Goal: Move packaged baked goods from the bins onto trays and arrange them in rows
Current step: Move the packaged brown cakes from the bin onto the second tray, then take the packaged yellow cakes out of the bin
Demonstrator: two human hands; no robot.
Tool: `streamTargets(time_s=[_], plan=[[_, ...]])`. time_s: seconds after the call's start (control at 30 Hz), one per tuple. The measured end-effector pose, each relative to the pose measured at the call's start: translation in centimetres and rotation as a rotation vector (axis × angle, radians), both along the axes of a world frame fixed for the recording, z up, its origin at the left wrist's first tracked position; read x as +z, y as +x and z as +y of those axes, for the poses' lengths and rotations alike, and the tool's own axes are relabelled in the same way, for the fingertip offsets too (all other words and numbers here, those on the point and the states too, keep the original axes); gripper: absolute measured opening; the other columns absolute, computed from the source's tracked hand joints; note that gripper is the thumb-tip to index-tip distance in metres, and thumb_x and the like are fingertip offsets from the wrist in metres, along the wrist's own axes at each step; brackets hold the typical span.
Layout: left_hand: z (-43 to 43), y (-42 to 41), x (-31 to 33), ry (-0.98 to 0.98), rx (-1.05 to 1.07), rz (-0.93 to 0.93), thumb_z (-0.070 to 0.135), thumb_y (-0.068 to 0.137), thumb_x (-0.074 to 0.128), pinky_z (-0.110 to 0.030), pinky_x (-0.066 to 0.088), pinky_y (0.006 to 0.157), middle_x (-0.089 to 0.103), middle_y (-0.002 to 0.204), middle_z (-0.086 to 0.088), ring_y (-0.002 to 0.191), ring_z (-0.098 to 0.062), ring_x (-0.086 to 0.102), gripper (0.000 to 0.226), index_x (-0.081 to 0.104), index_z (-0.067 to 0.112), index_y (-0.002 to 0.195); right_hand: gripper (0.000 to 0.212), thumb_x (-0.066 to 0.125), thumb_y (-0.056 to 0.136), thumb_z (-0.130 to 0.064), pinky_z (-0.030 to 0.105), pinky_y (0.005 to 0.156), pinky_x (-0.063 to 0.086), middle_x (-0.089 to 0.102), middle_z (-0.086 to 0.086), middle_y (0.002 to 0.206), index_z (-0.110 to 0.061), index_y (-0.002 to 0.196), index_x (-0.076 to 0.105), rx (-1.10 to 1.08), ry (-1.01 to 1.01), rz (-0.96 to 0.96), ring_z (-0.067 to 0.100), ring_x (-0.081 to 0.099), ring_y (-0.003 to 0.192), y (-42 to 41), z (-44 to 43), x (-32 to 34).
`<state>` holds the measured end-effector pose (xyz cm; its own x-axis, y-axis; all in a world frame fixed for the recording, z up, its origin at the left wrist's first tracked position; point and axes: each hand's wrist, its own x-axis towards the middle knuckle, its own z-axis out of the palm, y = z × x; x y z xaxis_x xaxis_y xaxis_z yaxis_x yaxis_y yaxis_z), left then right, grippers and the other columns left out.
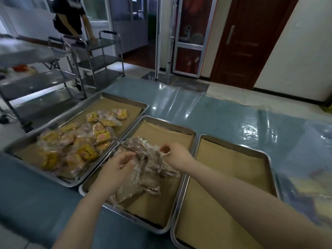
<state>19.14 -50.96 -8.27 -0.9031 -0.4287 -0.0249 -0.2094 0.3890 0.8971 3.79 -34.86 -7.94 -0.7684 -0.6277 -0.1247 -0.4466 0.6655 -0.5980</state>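
Three steel trays lined with brown paper lie side by side on the table. The left tray (100, 99) holds a loose heap of yellow-labelled packaged baked goods (79, 141). A pile of clear-wrapped brown packets (143, 169) lies in a jumble in the middle tray (170, 126). My left hand (118, 168) rests on the pile's left side, fingers curled into the wrappers. Over the pile's upper right edge, my right hand (174, 153) pinches a clear wrapper. The right tray (233, 146) holds only its paper.
Blue sheeting under glossy plastic covers the table (224, 114). More wrapped goods (309, 186) lie blurred at the right edge. Steel trolleys (100, 56) and a steel table stand beyond the left tray, with a person behind them. A glass door and a brown door are at the back.
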Motion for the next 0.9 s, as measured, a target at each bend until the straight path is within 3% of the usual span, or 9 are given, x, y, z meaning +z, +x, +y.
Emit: streamTargets(time_s=[0.1,0.27,0.4,0.53,0.67,0.77,0.9], plan=[[0.6,-0.9,1.0,-0.084,-0.035,-0.003,0.020,0.090,0.060,-0.021,0.043,0.084,0.062,0.110,0.018,0.106,0.001,0.055,0.027,0.059,0.038,0.109,0.026,0.058,0.087,-0.019,0.025,0.084,0.048,0.065,-0.003,0.112,-0.020,0.112,0.065,0.014,0.021,0.069,0.012,0.060,0.099,-0.9,2.8,2.5],[5.2,-3.5,4.6,-0.218,-0.175,0.094,0.025,0.090,0.058,-0.025,0.044,0.088,0.056,0.116,0.022,0.108,0.002,0.051,0.032,0.056,0.036,0.121,0.025,0.061,0.087,-0.028,0.017,0.078,0.041,0.064,-0.010,0.106,-0.025,0.111,0.066,-0.025,0.046,0.143,0.006,0.058,0.093,-1.3,10.9,7.7],[10.9,-5.7,7.1,-0.302,-0.342,0.208,0.030,0.090,0.056,-0.012,0.034,0.079,0.044,0.107,0.040,0.096,0.023,0.040,0.033,0.049,0.046,0.118,0.024,0.063,0.086,-0.028,0.016,0.086,0.045,0.065,-0.015,0.104,-0.027,0.110,0.065,-0.105,0.037,0.218,-0.002,0.058,0.095,0.3,19.0,10.8],[17.1,-7.7,8.2,-0.332,-0.512,0.279,0.026,0.090,0.057,0.001,0.030,0.082,0.047,0.112,0.035,0.102,0.025,0.039,0.032,0.050,0.044,0.115,0.020,0.064,0.087,-0.027,0.001,0.078,0.038,0.061,-0.022,0.098,-0.027,0.108,0.065,-0.228,0.048,0.275,-0.014,0.053,0.087,2.6,27.4,11.8],[23.7,-9.1,8.2,-0.339,-0.612,0.296,0.019,0.089,0.061,0.000,0.028,0.085,0.054,0.113,0.025,0.107,0.009,0.047,0.031,0.056,0.036,0.114,0.022,0.062,0.089,-0.027,0.018,0.088,0.043,0.062,-0.019,0.108,-0.030,0.111,0.064,-0.350,0.083,0.319,-0.003,0.054,0.100,4.7,35.2,11.5],[28.7,-10.0,8.3,-0.372,-0.680,0.310,0.024,0.090,0.060,0.006,0.021,0.086,0.053,0.115,0.025,0.103,0.020,0.042,0.031,0.055,0.036,0.117,0.022,0.062,0.088,-0.026,0.015,0.085,0.040,0.058,-0.027,0.101,-0.033,0.109,0.065,-0.405,0.102,0.332,-0.007,0.051,0.095,5.0,40.8,11.2],[35.4,-11.2,8.6,-0.344,-0.726,0.333,0.023,0.089,0.059,0.008,0.022,0.083,0.049,0.113,0.032,0.102,0.030,0.036,0.032,0.053,0.040,0.115,0.024,0.063,0.088,-0.026,0.022,0.088,0.044,0.064,-0.017,0.109,-0.029,0.112,0.064,-0.436,0.164,0.259,0.003,0.056,0.102,3.1,48.4,10.5]])
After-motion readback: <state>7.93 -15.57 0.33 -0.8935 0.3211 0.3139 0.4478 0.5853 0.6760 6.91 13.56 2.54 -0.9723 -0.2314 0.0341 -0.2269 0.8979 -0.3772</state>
